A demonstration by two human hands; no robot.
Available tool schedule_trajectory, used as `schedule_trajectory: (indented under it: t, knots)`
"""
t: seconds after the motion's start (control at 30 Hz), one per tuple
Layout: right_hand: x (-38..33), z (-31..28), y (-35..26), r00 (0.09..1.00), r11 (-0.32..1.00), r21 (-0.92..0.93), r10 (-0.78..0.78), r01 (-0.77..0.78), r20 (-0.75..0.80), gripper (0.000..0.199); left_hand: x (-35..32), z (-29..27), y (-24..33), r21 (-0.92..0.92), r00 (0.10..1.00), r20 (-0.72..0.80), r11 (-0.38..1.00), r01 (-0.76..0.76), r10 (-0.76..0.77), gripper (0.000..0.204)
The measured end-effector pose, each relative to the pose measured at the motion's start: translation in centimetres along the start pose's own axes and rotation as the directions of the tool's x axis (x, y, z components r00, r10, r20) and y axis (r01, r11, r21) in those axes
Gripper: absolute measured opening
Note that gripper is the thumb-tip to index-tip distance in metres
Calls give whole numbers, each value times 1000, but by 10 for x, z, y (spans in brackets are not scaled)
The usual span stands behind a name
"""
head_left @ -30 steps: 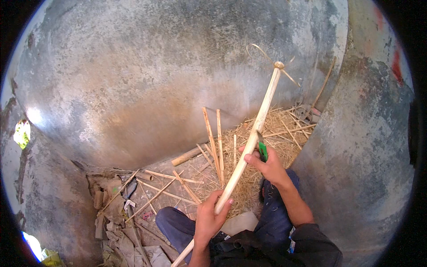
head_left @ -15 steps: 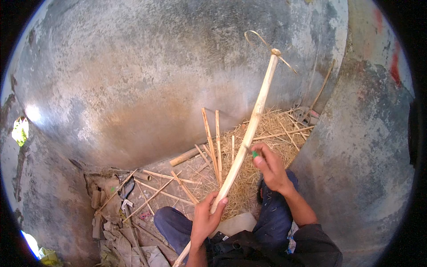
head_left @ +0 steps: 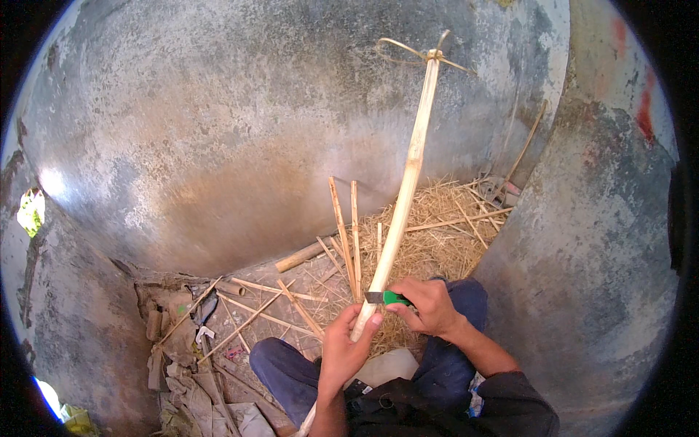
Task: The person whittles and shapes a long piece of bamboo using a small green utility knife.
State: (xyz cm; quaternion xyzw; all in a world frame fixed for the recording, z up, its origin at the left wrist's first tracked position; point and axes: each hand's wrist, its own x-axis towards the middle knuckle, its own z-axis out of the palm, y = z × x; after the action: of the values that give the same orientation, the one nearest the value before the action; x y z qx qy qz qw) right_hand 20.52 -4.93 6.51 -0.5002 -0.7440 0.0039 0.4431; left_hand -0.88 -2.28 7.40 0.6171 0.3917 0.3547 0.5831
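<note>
A long, pale bamboo strip (head_left: 406, 193) slants up and away from my lap toward the far wall, with thin ties looped round its top end. My left hand (head_left: 344, 348) is closed round its lower part, thumb on the near face. In my right hand (head_left: 428, 304) is a knife with a green handle (head_left: 396, 298), fingers wrapped over the grip. Its dark blade (head_left: 373, 297) lies across the strip just above my left hand. The strip's lowest end runs past my left forearm, partly hidden.
Straw-like shavings (head_left: 445, 218) heap up ahead to the right. Thin split sticks (head_left: 342, 233) stand against the curved grey wall (head_left: 240, 131), and others lie on the floor beside a cut bamboo tube (head_left: 300, 256). Crumpled sacking (head_left: 193, 400) is at the lower left.
My right hand has moved down and toward me along the strip, bringing the knife close to my left hand. The strip's top end has shifted up and slightly left.
</note>
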Motion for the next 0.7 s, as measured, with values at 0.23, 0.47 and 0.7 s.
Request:
schedule_trajectory:
  t: [0.23,0.47,0.7]
  knots:
    - [3,1,-5,998,996,70,46,-49,37,28,4,7,-13,262,975,-69,947,-188,212,31]
    - [4,3,2,997,998,-38,42,-40,61,27,3,6,-13,353,973,-81,919,-177,218,35]
    - [18,-1,44,989,995,-82,44,-56,-144,31,-16,4,-28,389,996,-60,920,-41,70,36]
